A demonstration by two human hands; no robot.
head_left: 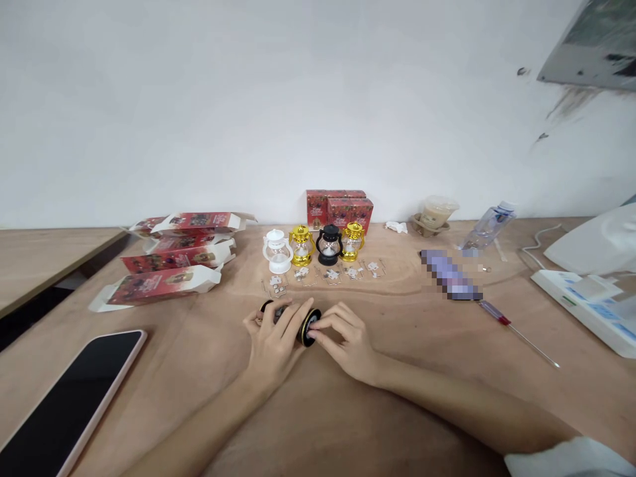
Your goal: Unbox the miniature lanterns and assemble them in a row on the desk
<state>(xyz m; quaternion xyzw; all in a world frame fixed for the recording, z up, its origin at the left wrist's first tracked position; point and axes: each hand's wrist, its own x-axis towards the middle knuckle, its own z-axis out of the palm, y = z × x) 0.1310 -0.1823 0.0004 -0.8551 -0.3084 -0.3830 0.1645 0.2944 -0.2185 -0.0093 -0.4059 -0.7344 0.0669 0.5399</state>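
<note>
Just below the middle of the frame, the left hand [278,341] is wrapped around a dark lantern [307,323] with gold trim, its fingers closed over the body, so that it lies on its side with its round base turned to the right. The right hand [350,338] meets that base with thumb and fingertips drawn close together; whether they grip anything small I cannot tell. Just above the hands, small metal and white parts [332,273] are spread in groups on the wooden table [308,424]. Behind these, near the frame's centre, four lanterns stand upright in a row: a white one [278,255], a gold one [301,246], a black one [330,246] and another gold one [353,243]. Red boxes [340,211] are stacked behind them against the wall. Opened red cartons [169,283] lie at the left, above a phone [69,401] in the lower left. Toward the right are a screwdriver [503,320], a pixelated purple item [450,275], a lidded cup [437,213], a clear bottle [484,228] and a white power strip [586,310].
</note>
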